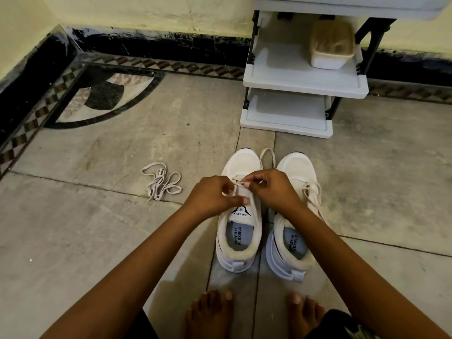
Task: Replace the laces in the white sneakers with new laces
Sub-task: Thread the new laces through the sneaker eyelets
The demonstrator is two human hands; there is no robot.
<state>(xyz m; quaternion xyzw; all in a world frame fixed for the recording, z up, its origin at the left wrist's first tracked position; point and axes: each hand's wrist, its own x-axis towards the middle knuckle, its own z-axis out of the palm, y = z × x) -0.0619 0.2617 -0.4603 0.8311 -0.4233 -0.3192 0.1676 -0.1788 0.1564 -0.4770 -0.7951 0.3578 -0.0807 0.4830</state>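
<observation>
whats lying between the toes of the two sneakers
A loop of lace lies between the left sneaker and the right sneaker, as the head view shows.

The tongue label of the left sneaker reads "SPEED" beside an S logo. Its pale blue insole carries "SPEED FLEXIBLE" in dark print. The insole of the right sneaker bears the same 2 words.

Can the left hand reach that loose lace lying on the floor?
Probably yes: only bare floor lies between the left hand and the loose lace. It would first have to drop the sneaker's lace.
</observation>
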